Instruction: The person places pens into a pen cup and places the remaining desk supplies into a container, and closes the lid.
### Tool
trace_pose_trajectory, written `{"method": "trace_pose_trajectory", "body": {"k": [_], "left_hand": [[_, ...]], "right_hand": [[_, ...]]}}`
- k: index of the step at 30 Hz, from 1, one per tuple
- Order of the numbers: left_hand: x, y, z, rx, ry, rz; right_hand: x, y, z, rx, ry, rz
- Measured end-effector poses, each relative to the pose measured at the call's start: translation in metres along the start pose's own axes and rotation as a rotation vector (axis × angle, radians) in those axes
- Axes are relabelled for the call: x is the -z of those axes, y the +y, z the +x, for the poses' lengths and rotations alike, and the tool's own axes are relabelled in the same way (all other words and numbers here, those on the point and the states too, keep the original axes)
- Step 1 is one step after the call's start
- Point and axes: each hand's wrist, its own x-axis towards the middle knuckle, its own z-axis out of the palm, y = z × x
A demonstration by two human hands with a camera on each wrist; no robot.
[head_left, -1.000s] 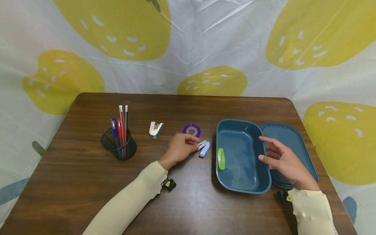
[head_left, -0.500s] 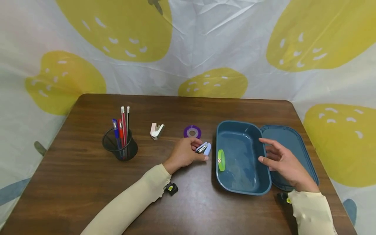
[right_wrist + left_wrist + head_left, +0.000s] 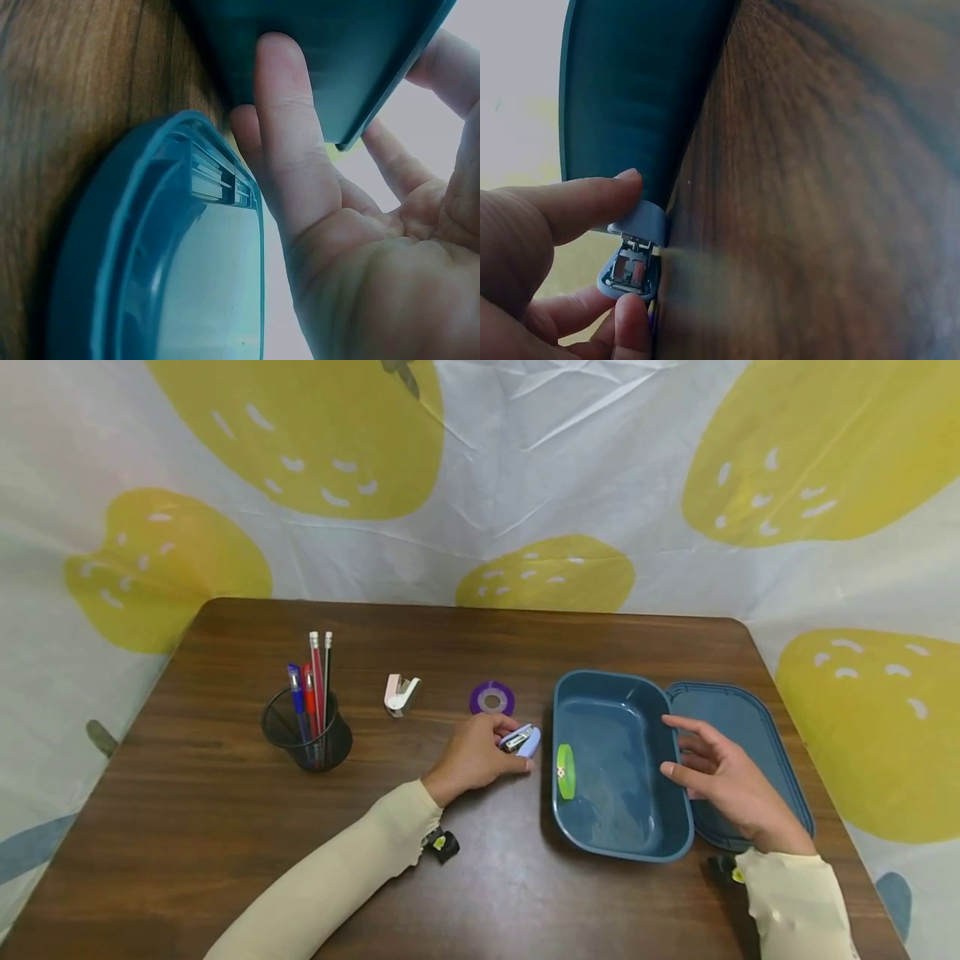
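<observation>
My left hand (image 3: 476, 752) holds a small light-blue stapler (image 3: 530, 743) on the table between thumb and fingers. In the left wrist view the stapler's (image 3: 646, 221) mouth stands apart, with its metal inside showing. To the right is a deep blue plastic box (image 3: 607, 810). A bright green ring (image 3: 566, 772), perhaps a roll of tape, leans against its inner left wall. My right hand (image 3: 723, 777) grips the box's right wall, thumb over the rim. In the right wrist view, fingers (image 3: 285, 97) lie along the box's outer wall.
A purple tape roll (image 3: 492, 697) lies behind my left hand. Farther left are a white stapler (image 3: 401, 694) and a black mesh cup (image 3: 330, 747) of pens and pencils. The blue lid (image 3: 738, 718) lies right of the box, partly under my right hand. A patterned cloth (image 3: 495, 460) hangs behind the table (image 3: 262, 860).
My left thumb has come round to the near side of the light-blue stapler, and the hand has taken hold of it. The stapler has turned slightly. My right hand stays at the box.
</observation>
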Motion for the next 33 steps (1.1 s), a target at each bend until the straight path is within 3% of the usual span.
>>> {"method": "trace_pose_trajectory", "body": {"k": [7, 22, 33], "left_hand": [[0.004, -0.001, -0.003, 0.006, 0.006, -0.045], [0.014, -0.005, -0.002, 0.076, -0.016, -0.333], [0.016, -0.003, -0.001, 0.107, -0.004, -0.448]], "right_hand": [[-0.001, 0.002, 0.002, -0.007, -0.003, 0.002], [-0.001, 0.002, 0.000, -0.008, -0.009, 0.019], [0.000, 0.002, 0.001, 0.001, -0.004, 0.014]]}}
